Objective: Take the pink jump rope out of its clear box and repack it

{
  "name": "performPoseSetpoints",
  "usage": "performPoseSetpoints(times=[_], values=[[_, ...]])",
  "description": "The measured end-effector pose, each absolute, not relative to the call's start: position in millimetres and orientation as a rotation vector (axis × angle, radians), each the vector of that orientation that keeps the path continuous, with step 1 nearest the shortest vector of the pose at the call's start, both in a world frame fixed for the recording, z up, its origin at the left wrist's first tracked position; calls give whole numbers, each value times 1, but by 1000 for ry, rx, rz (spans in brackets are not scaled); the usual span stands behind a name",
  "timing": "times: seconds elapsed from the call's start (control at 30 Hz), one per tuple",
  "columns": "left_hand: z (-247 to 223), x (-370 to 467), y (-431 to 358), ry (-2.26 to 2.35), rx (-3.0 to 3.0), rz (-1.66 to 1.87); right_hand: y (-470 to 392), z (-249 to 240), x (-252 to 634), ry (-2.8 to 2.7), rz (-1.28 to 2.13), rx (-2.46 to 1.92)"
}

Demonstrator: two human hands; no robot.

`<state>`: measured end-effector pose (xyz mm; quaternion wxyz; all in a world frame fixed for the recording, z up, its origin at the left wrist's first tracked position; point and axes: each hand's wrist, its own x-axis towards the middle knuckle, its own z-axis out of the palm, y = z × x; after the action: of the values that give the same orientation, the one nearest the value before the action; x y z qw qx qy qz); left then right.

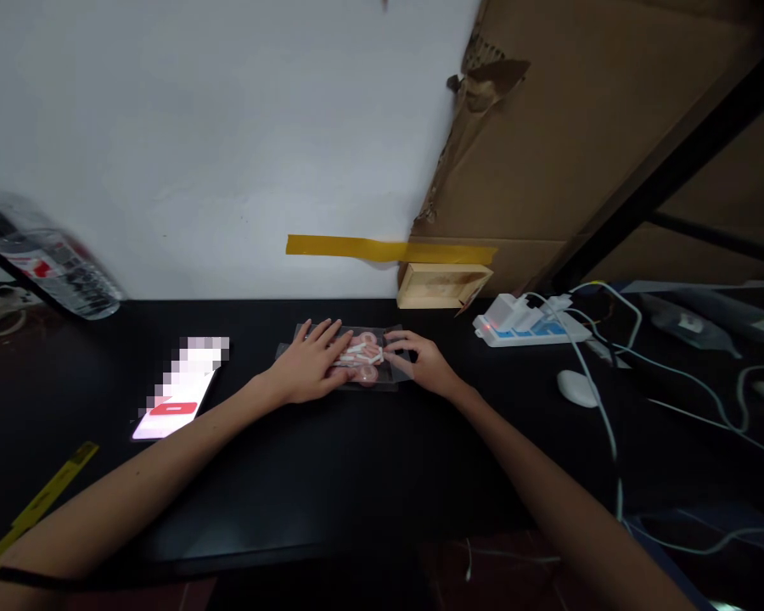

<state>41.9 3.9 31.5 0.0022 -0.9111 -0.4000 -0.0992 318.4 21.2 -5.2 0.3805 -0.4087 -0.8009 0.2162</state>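
A clear plastic packet (364, 355) with pink and white pieces inside lies flat on the black table (331, 475) near the wall. My left hand (309, 365) rests palm down on the packet's left half, fingers spread over it. At the packet's right edge, my right hand (424, 361) touches it, with the fingertips bent and pinching the plastic.
A lit phone (179, 392) lies left of the packet. A water bottle (44, 259) leans at far left. A small wooden box (442, 284) sits by the wall; a power strip (527, 322), cables and a white mouse (576, 388) are to the right. Yellow tape (38, 501) lies at the front left.
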Motion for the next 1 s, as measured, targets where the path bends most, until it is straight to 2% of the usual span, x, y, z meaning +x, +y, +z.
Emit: performPoseSetpoints(times=[0.5,0.77,1.0], values=[[32,44,3,-1263,-2834,-265,17,-11,306,-1994,452,-1069],[32,45,3,-1263,-2801,-236,20,-18,304,-1997,290,-1064],[31,45,3,-1261,-2784,-213,15,-10,299,-2021,305,-1148]])
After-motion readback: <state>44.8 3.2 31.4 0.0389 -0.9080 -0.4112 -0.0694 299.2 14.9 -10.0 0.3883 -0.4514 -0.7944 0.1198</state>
